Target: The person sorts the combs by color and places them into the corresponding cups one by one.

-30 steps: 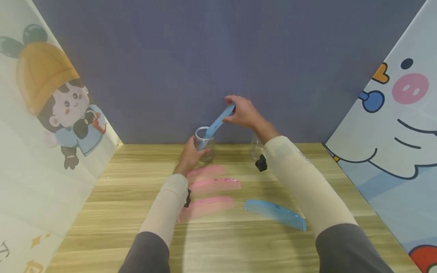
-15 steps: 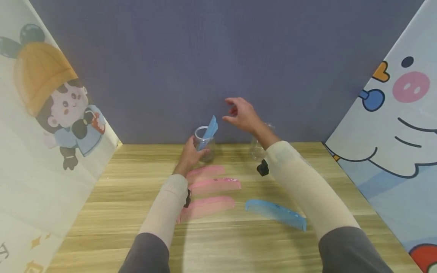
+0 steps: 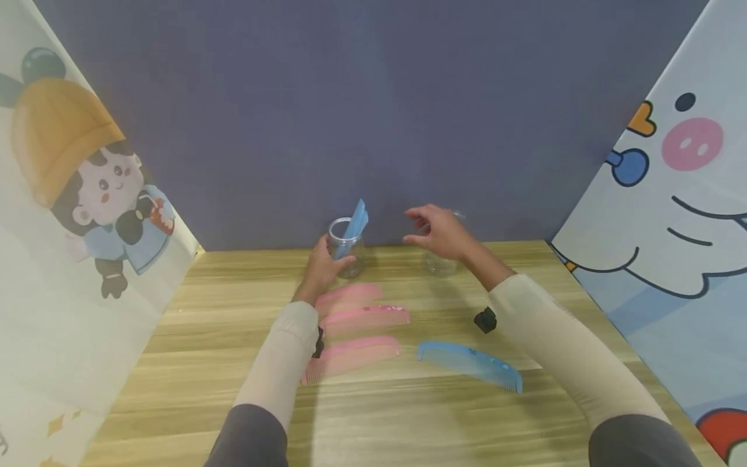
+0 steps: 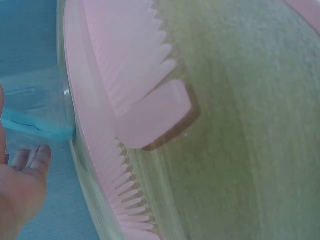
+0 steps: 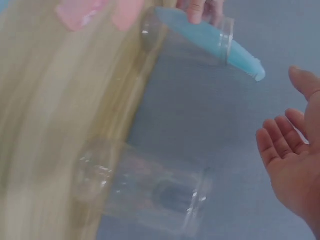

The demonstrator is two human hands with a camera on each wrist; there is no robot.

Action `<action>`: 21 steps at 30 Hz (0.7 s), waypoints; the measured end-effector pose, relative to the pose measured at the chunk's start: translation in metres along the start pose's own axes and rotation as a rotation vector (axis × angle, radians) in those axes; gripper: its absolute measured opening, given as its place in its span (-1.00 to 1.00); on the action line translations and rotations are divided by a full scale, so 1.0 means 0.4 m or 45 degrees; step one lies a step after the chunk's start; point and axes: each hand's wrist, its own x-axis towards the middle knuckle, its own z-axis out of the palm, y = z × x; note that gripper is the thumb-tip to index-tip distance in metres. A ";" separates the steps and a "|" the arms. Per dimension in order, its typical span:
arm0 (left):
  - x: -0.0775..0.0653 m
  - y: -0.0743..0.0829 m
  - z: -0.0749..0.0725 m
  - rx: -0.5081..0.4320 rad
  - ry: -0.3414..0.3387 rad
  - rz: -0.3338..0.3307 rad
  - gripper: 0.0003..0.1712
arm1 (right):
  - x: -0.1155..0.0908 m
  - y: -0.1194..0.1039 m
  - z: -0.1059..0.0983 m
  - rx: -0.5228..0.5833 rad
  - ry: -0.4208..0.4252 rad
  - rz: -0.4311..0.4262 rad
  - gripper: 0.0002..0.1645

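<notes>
The blue comb stands slanted inside the near-side-gripped clear jar, its upper end above the rim and leaning right; whether a second comb overlaps it I cannot say for sure. The left hand grasps the jar's side, thumb across the front. The right hand is up and apart from the comb, its fingers loosely bent, thumb spread, holding nothing; a gap of open air lies between the two.

The jar stands upright by the back edge of the tabletop, just before the dark wall, which limits room behind. Near the same edge, another clear jar stands partly behind the right hand in the head view.

In front of the gripped jar lie three pink combs, beside the left forearm, and to their right a loose blue comb, left of the right sleeve. Printed panels, left and right, close both sides.
</notes>
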 end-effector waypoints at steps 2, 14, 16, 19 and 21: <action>-0.001 -0.001 0.000 0.000 0.002 0.004 0.09 | -0.024 0.018 0.005 0.007 -0.011 0.003 -0.24; -0.013 0.009 -0.006 0.001 -0.010 0.011 0.10 | -0.174 0.120 0.040 0.087 -0.037 0.095 -0.28; -0.012 0.006 -0.005 0.002 -0.010 0.012 0.10 | -0.203 0.133 0.046 0.092 -0.033 0.101 -0.27; -0.011 0.002 -0.005 0.003 -0.008 0.013 0.10 | -0.245 0.151 0.055 0.086 -0.026 0.103 -0.26; -0.010 0.000 -0.004 0.001 -0.007 0.013 0.11 | -0.274 0.165 0.063 0.065 -0.023 0.113 -0.26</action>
